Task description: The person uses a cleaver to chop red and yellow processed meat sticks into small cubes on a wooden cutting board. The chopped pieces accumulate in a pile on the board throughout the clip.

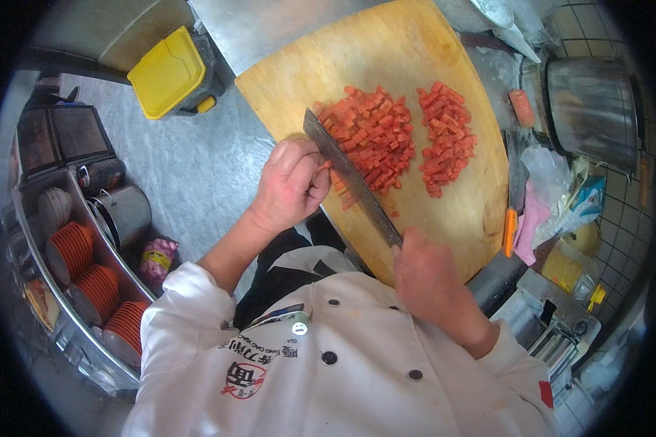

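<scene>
My right hand [429, 273] grips the handle of a cleaver [355, 177], seen nearly edge-on from above. Its blade runs from that hand up and left across a wooden cutting board [459, 235]. With curled fingers, my left hand [292, 183] presses close to the blade's left side, around carrot strips [340, 188] that its fingers partly hide. On the blade's other side lies a large heap of diced carrot [374, 136]. A second, narrower pile of carrot dice [445, 136] sits farther right on the board, separated by a strip of bare wood.
A pot [590, 112], a carrot piece [521, 108], an orange-handled tool [509, 232], a pink cloth [526, 224] and an oil bottle [571, 273] stand or lie along the right. Left are a yellow-lidded bin [167, 74] and a shelf with stacked orange bowls [95, 292].
</scene>
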`<state>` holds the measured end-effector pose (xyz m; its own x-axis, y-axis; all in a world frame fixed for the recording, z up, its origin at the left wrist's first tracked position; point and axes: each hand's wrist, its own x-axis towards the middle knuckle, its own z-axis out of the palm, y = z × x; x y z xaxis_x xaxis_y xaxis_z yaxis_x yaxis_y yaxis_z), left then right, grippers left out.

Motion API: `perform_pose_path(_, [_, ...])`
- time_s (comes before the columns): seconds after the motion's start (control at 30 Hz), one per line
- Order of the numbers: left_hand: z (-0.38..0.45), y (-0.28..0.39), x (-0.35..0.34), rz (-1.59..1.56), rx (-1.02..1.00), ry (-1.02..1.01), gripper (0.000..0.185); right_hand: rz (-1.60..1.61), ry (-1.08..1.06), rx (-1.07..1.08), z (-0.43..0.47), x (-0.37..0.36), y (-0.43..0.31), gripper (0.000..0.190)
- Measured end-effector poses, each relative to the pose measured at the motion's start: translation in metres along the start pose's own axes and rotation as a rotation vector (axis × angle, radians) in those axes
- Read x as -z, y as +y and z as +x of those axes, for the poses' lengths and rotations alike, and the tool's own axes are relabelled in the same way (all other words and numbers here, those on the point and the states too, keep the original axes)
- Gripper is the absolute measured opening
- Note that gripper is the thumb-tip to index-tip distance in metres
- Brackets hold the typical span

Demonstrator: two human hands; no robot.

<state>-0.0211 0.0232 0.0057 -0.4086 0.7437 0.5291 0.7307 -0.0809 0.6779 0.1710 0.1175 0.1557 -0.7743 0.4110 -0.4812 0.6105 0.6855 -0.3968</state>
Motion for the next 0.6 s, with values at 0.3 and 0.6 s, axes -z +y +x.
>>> perform_pose_path(0.3, [-0.001, -0.006, -0.002, -0.032, -0.018, 0.02, 0.025, 0.028, 0.008, 0.028, 0.018, -0.004, -0.008, 0.011])
perform_pose_path(0.6, [-0.004, -0.009, -0.006, -0.037, -0.025, 0.022, 0.025, 0.016, 0.087, 0.024, 0.039, -0.032, 0.0, 0.012])
